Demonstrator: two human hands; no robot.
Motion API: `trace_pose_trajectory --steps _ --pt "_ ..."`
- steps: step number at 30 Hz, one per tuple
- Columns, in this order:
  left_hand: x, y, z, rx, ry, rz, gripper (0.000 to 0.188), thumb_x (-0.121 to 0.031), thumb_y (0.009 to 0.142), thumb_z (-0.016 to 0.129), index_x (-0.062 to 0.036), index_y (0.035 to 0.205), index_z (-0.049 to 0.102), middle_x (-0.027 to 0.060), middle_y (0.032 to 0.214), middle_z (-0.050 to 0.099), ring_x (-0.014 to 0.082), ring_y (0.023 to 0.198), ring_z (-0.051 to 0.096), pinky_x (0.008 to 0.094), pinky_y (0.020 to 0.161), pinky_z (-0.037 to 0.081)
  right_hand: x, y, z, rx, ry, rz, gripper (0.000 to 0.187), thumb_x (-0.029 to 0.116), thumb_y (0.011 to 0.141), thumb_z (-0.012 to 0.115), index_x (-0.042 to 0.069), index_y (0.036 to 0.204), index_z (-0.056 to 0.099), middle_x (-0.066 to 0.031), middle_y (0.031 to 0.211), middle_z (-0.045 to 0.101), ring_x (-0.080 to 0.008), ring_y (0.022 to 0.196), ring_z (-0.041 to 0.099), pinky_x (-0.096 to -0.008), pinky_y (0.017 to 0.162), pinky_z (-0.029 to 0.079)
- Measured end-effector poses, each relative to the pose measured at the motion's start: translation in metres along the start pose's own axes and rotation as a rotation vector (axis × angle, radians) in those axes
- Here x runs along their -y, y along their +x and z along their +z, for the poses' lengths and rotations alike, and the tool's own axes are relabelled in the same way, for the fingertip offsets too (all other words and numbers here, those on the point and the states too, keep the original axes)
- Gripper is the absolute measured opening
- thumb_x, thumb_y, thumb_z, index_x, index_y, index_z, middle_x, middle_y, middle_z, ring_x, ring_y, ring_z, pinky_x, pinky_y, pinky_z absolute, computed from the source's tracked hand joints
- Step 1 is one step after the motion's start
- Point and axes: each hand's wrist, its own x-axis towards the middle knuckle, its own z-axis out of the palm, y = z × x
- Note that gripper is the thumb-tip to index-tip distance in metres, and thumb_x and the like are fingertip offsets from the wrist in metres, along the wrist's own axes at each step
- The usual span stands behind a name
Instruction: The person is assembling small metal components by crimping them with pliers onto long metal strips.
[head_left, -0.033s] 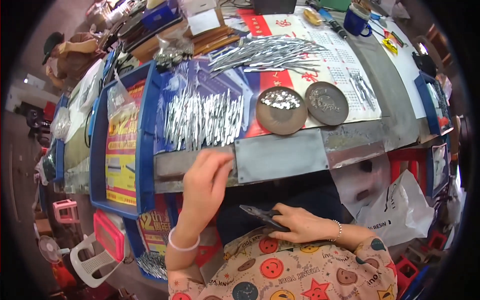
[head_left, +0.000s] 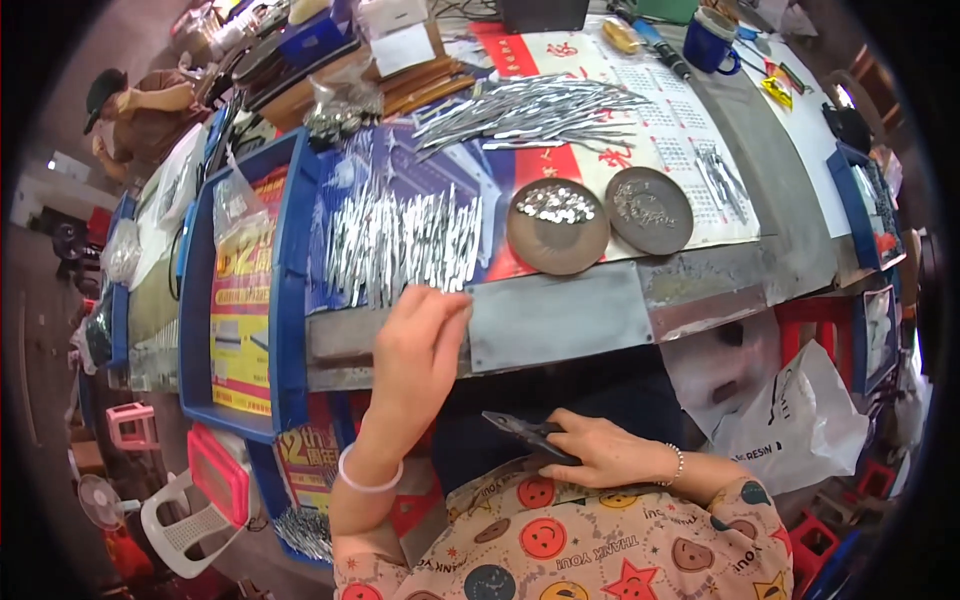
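My left hand is raised at the table's front edge, just below a row of shiny metal strips. Its thumb and fingers are pressed together, and whatever may be between the tips is too small to make out. In my lap, my right hand is closed round dark-handled pliers, whose jaws point up and to the left. A bare metal plate lies on the edge to the right of my left hand. Behind it stand a round dish of small silvery discs and a second dish with tiny bits.
Farther back lies a loose heap of metal strips. A blue tray stands at the left, with a plastic bag inside. A blue mug is at the far right. A white plastic bag hangs beside my right arm. Someone sits at the far left.
My left hand's fingertips have shifted slightly up and to the right, close to the strips' lower ends. The right hand and the pliers stay almost the same.
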Motion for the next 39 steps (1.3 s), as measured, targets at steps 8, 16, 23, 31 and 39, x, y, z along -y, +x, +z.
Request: trace_pose_trajectory --steps 8,16,23,31,39 --pt "0.028 0.064 0.061 0.035 0.689 0.024 0.013 -0.011 0.080 0.069 -0.0020 0.086 0.062 0.0153 0.087 0.055 0.0345 0.086 0.056 0.0439 0.074 0.046 -0.033 -0.027 -0.009 -0.157 0.107 0.034 0.037 0.034 0.088 0.064 -0.003 0.093 0.060 -0.0241 0.104 0.052 -0.0426 0.081 0.059 -0.0454 0.073 0.051" --pt "0.030 0.087 0.072 0.150 0.667 -0.029 0.011 -0.010 0.081 0.061 0.0004 0.080 0.058 0.0194 0.085 0.057 0.0374 0.083 0.057 0.0479 0.074 0.047 -0.047 -0.026 -0.022 -0.186 0.146 -0.011 0.037 0.034 0.089 0.063 -0.002 0.092 0.061 -0.0239 0.103 0.052 -0.0417 0.082 0.058 -0.0458 0.073 0.050" --pt "0.034 0.080 0.039 0.034 0.500 -0.014 0.008 -0.005 0.079 0.061 -0.0006 0.080 0.054 0.0154 0.079 0.055 0.0337 0.072 0.056 0.0430 0.067 0.046 -0.045 -0.032 -0.022 -0.200 0.144 0.005 0.036 0.034 0.089 0.062 -0.002 0.094 0.061 -0.0245 0.103 0.052 -0.0422 0.081 0.058 -0.0464 0.074 0.050" --pt "0.016 0.018 -0.012 -0.228 -0.514 -0.186 0.006 0.006 0.091 0.053 0.0001 0.092 0.051 0.0137 0.098 0.065 0.0155 0.082 0.063 0.0250 0.078 0.050 -0.028 -0.019 -0.020 -0.215 0.126 -0.123 0.028 0.028 0.089 0.063 0.002 0.101 0.062 -0.0208 0.116 0.049 -0.0371 0.098 0.057 -0.0437 0.082 0.050" --pt "0.024 -0.038 -0.016 -0.370 -0.998 -0.201 0.041 0.010 0.088 0.053 0.0015 0.127 0.044 0.0129 0.095 0.062 0.0231 0.081 0.068 0.0337 0.073 0.058 -0.006 0.000 -0.011 -0.122 0.127 -0.057 0.023 0.020 0.085 0.066 0.002 0.098 0.065 -0.0159 0.114 0.053 -0.0331 0.089 0.062 -0.0383 0.077 0.052"
